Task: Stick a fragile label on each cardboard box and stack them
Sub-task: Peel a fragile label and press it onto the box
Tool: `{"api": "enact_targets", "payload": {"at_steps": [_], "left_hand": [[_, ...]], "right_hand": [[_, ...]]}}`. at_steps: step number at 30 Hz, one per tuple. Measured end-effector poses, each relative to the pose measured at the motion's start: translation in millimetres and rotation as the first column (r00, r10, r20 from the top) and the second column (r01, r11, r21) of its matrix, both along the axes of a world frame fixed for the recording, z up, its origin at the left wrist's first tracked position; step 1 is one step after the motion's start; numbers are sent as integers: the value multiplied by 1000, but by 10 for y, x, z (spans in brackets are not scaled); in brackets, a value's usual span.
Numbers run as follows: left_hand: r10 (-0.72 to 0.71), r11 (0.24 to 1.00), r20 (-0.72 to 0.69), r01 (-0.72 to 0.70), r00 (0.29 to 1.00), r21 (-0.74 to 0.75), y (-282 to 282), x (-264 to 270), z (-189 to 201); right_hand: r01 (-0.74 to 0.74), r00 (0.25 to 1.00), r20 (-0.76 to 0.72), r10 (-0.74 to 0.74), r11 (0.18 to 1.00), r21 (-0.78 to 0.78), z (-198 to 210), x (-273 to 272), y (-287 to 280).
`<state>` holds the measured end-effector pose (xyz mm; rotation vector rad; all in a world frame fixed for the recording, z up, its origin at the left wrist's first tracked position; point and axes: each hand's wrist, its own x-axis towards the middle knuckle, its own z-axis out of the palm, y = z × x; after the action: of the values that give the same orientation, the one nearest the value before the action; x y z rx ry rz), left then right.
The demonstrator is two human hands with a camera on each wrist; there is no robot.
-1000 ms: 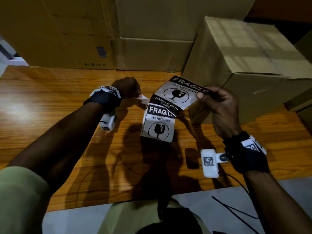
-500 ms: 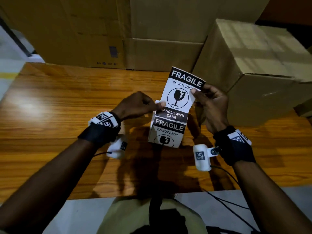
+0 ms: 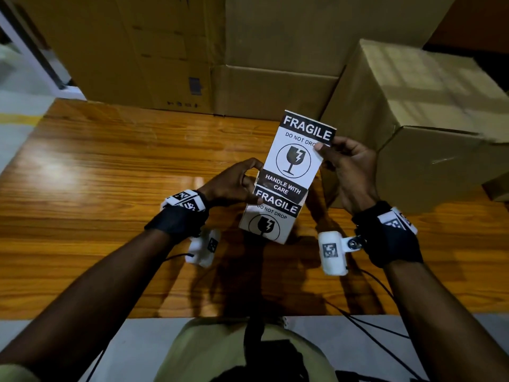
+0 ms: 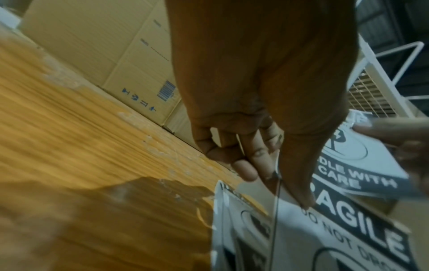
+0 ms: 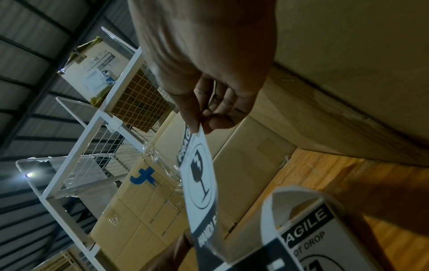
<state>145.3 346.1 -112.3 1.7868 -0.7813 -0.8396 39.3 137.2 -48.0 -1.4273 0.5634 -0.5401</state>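
Label now upright between hands

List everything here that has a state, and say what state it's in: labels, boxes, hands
top fragile label: raised upright, its bottom edge still at the strip
label strip: held above the table, next label unpeeled
right hand: pinches the top label's upper right edge
left hand: grips the label strip
nearest cardboard box: closed, no label visible, nothing stacked on it
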Motion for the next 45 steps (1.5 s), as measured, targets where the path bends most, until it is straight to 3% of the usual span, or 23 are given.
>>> {"api": "enact_targets", "payload": {"at_steps": [7, 16, 26, 30, 38, 45], "left_hand": [[55, 998, 2, -55, 999, -13, -12, -79, -87], [152, 979, -244, -181, 958, -100, -56, -204, 72], [108, 990, -161, -121, 981, -73, -130, -272, -29], [175, 980, -152, -187, 973, -74, -63, -268, -76], [302, 953, -145, -302, 942, 22, 15, -74, 106], [308, 947, 68, -299, 949, -114, -83, 100, 471]], "right_hand": [[37, 997, -64, -33, 998, 51, -16, 11, 56], [90, 996, -8, -89, 990, 111, 10, 73, 56], [145, 989, 19, -149, 977, 157, 50, 171, -1], [122, 991, 35, -127, 985, 118, 77, 165, -27], [-52, 993, 104, 57, 997, -51, 225, -109, 84], [-165, 972, 147, 186, 976, -140, 399, -724, -237]]}}
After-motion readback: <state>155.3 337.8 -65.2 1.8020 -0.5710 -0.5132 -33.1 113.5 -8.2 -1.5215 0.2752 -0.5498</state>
